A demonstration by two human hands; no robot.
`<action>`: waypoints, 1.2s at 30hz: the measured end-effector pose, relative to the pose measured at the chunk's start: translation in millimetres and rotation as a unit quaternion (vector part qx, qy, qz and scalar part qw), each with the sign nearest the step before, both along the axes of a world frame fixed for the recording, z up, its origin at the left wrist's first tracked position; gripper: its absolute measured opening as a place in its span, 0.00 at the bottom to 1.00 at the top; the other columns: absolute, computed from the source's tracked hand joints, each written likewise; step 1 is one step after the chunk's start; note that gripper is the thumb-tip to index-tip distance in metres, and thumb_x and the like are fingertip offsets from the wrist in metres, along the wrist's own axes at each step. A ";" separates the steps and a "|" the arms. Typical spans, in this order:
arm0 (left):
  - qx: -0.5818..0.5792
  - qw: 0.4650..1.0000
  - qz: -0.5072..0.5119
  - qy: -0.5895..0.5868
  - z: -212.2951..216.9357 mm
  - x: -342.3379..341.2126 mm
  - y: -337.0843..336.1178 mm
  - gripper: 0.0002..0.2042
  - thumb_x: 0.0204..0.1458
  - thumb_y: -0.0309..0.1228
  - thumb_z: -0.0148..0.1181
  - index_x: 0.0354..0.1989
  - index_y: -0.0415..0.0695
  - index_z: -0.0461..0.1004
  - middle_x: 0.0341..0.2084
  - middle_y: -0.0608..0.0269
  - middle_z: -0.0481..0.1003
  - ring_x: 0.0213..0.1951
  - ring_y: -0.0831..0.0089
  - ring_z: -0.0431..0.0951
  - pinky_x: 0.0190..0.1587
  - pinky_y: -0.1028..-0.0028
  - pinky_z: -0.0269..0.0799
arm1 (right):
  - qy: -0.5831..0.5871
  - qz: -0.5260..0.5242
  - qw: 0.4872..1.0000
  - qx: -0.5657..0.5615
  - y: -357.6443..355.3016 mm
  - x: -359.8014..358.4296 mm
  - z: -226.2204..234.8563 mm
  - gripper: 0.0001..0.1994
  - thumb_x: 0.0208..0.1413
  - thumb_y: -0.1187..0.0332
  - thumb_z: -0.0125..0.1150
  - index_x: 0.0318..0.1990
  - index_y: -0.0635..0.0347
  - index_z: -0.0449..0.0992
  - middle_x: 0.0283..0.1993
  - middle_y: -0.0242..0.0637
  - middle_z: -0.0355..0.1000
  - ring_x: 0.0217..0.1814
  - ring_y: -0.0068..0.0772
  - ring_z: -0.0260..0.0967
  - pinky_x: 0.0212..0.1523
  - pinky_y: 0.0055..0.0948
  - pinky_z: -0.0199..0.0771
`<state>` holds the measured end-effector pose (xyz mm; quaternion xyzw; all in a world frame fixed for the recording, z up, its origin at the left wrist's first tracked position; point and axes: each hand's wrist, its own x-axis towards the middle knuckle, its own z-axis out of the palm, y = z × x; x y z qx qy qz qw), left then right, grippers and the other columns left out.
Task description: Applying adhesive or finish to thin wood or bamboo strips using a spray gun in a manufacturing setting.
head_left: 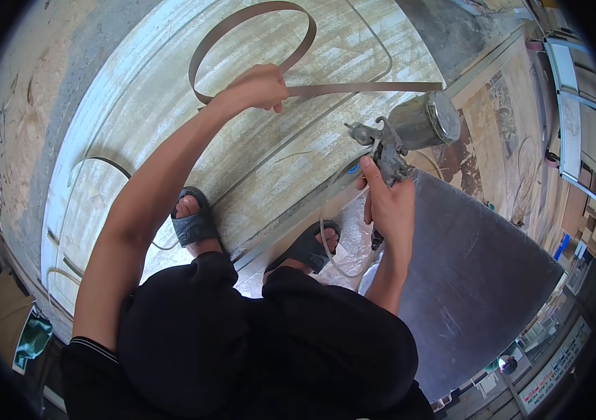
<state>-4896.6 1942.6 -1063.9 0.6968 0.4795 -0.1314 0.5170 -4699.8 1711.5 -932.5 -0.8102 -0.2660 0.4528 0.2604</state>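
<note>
My left hand (261,85) is closed around a brown edge-banding strip (368,88). On the far side the strip curls into a large loop; from my fist a straight length runs right, ending near the spray gun's cup. My right hand (389,203) grips a metal spray gun (385,150), thumb along its body. A round metal cup (431,120) sits on the gun, tilted to the right. From below the handle, a pale hose (324,241) hangs in a curve. The gun's nozzle points left, apart from the strip. My fingers partly hide the handle and trigger.
A pale, worn board (270,168) lies under my left foot. To the right is a dark flat panel (476,273). My sandalled feet stand below my arms. Thin strips lie at the left, and a light-blue metal frame (581,115) stands far right.
</note>
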 end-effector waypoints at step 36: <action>-0.130 0.962 0.112 -0.214 16.4 17.7 -46.4 0.16 0.69 0.46 0.58 0.42 0.44 0.79 0.29 0.66 0.81 0.24 0.79 0.75 0.28 0.78 0.69 | 0.121 -0.026 0.955 0.271 83.2 -13.2 -101.2 0.19 0.76 0.59 0.53 0.56 0.69 0.79 0.55 0.43 0.82 0.58 0.30 0.78 0.60 0.32 0.77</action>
